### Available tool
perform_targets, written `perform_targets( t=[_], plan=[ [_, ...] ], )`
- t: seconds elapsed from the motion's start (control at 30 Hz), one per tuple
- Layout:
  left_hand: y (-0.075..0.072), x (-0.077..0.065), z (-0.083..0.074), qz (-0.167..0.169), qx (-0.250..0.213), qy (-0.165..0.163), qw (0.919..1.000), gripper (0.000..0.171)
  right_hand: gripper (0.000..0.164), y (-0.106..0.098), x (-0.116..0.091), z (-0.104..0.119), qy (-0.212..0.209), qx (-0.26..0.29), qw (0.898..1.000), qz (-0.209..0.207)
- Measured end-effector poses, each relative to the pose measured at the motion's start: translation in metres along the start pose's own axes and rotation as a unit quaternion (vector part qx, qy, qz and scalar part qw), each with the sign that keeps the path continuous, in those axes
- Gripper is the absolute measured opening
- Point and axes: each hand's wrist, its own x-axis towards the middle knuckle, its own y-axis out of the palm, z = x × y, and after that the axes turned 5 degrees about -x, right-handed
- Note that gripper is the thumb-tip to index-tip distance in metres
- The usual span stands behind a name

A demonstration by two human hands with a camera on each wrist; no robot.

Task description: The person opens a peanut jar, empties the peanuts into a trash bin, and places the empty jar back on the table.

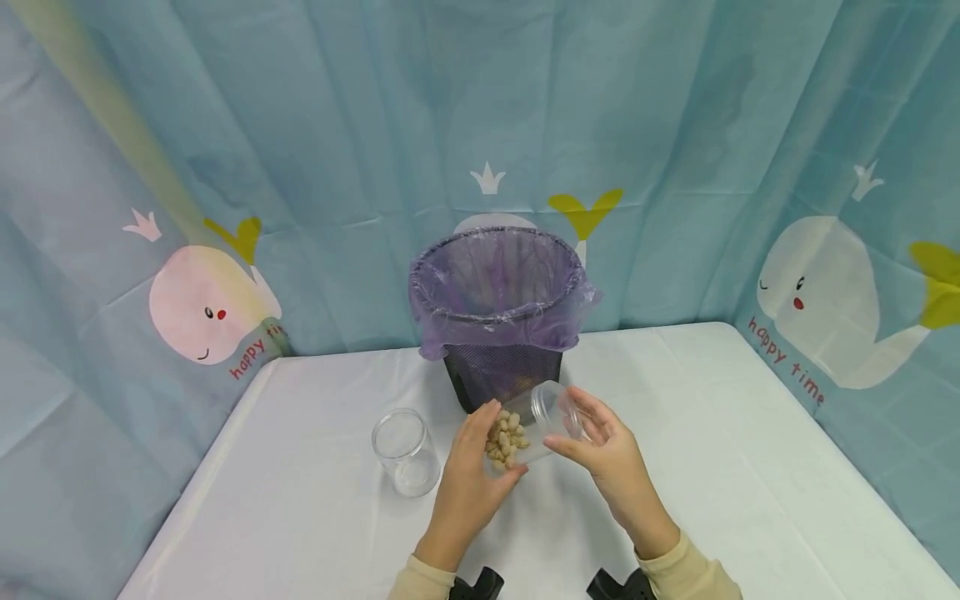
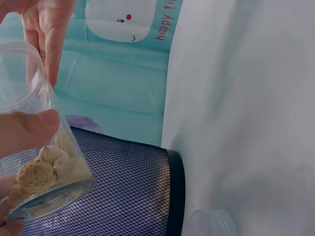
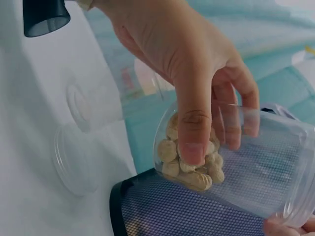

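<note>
Tilted in front of the bin is a clear jar point(image 1: 534, 429) with several peanuts point(image 1: 506, 437) gathered at its base end. My left hand point(image 1: 474, 475) grips that end, its thumb pressing the wall in the right wrist view. At the ridged mouth end, my right hand point(image 1: 611, 462) pinches the rim between thumb and fingers. Whether a lid sits on this end I cannot tell. Left of my hands, a second clear jar point(image 1: 407, 452) stands upright on the table, with no contents visible.
A black mesh bin point(image 1: 502, 371) stands at the table's back, with a purple bag point(image 1: 495, 333) folded over its rim. White cloth covers the table point(image 1: 300, 467). A blue curtain point(image 1: 337, 167) with whale prints surrounds the back and sides.
</note>
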Motion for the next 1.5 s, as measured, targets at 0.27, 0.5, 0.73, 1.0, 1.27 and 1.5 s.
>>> perform_targets(
  t=[0.27, 0.5, 0.73, 1.0, 1.27, 1.5],
  plan=[
    [-0.003, -0.002, -0.003, -0.032, 0.033, 0.042, 0.998, 0.097, 0.073, 0.003, 0.002, 0.003, 0.01, -0.028, 0.999, -0.024],
    [-0.004, -0.003, -0.01, -0.047, 0.039, 0.055, 0.9966, 0.098, 0.073, -0.001, 0.003, 0.004, -0.003, -0.029, 1.0, 0.0],
    [-0.007, -0.001, -0.015, -0.061, 0.044, 0.042, 0.9963, 0.097, 0.071, -0.003, 0.001, 0.005, -0.024, -0.044, 0.999, 0.005],
    [-0.012, -0.001, -0.018, -0.079, 0.075, 0.051, 0.9927, 0.097, 0.068, -0.002, -0.001, 0.005, -0.048, -0.044, 0.998, 0.005],
    [-0.015, -0.008, -0.019, -0.056, 0.049, 0.032, 0.9967, 0.098, 0.07, -0.004, -0.003, 0.005, -0.078, -0.052, 0.995, 0.038],
    [-0.017, -0.007, -0.018, -0.035, 0.061, 0.039, 0.9968, 0.103, 0.084, -0.002, -0.003, 0.006, -0.066, -0.056, 0.994, 0.064]
  ],
)
